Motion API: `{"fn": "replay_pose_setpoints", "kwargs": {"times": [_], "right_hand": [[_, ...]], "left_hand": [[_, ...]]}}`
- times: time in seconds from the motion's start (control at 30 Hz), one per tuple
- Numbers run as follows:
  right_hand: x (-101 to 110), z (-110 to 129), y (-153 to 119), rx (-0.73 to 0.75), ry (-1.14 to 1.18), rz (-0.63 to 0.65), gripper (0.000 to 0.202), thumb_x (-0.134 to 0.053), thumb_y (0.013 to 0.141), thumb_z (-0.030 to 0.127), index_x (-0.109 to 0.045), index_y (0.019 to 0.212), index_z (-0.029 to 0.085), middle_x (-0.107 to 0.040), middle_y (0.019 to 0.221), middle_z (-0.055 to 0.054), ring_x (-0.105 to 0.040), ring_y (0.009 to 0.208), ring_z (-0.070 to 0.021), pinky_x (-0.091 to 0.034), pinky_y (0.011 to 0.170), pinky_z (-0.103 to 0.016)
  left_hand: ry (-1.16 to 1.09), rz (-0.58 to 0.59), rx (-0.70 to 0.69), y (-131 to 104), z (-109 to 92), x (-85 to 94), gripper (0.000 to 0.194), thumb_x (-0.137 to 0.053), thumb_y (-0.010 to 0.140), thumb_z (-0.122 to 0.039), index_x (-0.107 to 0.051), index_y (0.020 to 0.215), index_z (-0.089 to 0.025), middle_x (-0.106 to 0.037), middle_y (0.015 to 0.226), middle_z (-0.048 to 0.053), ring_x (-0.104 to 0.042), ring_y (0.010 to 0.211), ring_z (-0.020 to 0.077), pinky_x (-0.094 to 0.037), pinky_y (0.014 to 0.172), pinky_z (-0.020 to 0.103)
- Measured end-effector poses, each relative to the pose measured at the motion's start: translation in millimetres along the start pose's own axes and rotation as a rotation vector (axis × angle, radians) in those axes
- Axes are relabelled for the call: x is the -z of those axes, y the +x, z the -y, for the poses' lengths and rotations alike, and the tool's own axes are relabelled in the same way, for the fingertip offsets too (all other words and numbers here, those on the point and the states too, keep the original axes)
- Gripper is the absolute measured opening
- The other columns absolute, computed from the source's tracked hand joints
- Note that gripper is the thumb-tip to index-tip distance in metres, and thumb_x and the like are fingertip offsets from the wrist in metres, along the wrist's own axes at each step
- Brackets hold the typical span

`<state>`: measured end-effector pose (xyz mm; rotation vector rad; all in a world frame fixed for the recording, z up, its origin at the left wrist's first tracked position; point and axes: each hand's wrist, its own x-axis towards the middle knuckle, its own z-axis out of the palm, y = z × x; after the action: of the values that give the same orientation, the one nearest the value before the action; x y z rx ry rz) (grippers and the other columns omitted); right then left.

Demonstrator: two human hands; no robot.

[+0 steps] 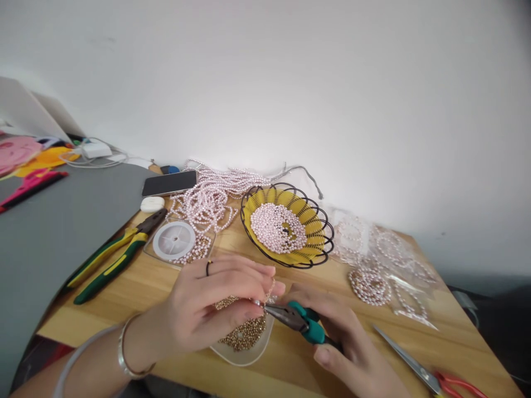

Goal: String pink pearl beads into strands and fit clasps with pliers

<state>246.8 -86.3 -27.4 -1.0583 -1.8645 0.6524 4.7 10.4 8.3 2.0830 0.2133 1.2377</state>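
Observation:
My left hand (224,298) pinches a small beaded strand (270,287) between thumb and fingertips; a short piece of it shows above the fingers. My right hand (344,337) is wrapped round small needle-nose pliers (309,326) with teal handles. The pliers' tip points left and meets the strand at my left fingertips. Fingers partly hide the contact, so whether the jaws are closed on a bead cannot be told. Under both hands stands a white dish (244,359) of small gold beads (244,334), partly covered by my left hand.
A yellow basket (313,218) holds loose pink beads. Pink bead strands (207,199), a phone (170,183), a thread spool (174,241) and green-yellow pliers (120,254) lie at left. Bagged bracelets (390,249), a coiled bead strand (369,284) and red-handled scissors (427,376) lie at right.

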Motion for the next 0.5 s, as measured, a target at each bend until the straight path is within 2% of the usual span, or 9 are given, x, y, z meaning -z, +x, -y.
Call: {"fn": "replay_pose_setpoints", "kwargs": {"times": [0.13, 0.2, 0.4, 0.5], "right_hand": [[0, 6, 5, -0.030, -0.091, -0.027, 0.039, -0.055, 0.098, 0.052, -0.058, 0.132, 0.034, -0.075, 0.109, -0.005, -0.076, 0.082, -0.0184, -0.063, 0.061, -0.020], [0, 7, 4, -0.036, -0.143, -0.039, 0.038, -0.054, 0.097, 0.054, -0.060, 0.129, 0.035, -0.075, 0.107, -0.006, -0.076, 0.080, -0.0190, -0.062, 0.058, -0.020], [-6, 5, -12, -0.065, -0.302, -0.098, 0.043, -0.054, 0.096, 0.058, -0.059, 0.129, 0.031, -0.078, 0.109, -0.006, -0.074, 0.103, -0.0276, -0.063, 0.085, -0.038], [-11, 10, -12, -0.101, -0.322, -0.119, 0.043, -0.052, 0.097, 0.057, -0.059, 0.130, 0.031, -0.078, 0.112, -0.005, -0.074, 0.106, -0.0252, -0.063, 0.084, -0.031]], "left_hand": [[0.076, 0.014, -0.041, 2, 1, 1.7, 0.013, -0.053, 0.101, -0.019, -0.064, 0.096, -0.012, -0.080, 0.098, 0.012, -0.074, 0.106, 0.0218, -0.063, 0.093, 0.032], [0.100, 0.022, -0.053, 3, 1, 2.6, 0.013, -0.053, 0.101, -0.017, -0.064, 0.096, -0.012, -0.080, 0.099, 0.012, -0.074, 0.105, 0.0210, -0.063, 0.094, 0.031], [0.112, -0.005, -0.059, -1, 1, 2.4, 0.011, -0.053, 0.101, -0.016, -0.064, 0.100, -0.012, -0.079, 0.103, 0.013, -0.074, 0.106, 0.0200, -0.060, 0.099, 0.035], [0.153, -0.048, -0.070, -3, 2, 1.3, 0.012, -0.052, 0.102, -0.017, -0.063, 0.101, -0.013, -0.079, 0.104, 0.012, -0.073, 0.106, 0.0195, -0.060, 0.099, 0.036]]}}
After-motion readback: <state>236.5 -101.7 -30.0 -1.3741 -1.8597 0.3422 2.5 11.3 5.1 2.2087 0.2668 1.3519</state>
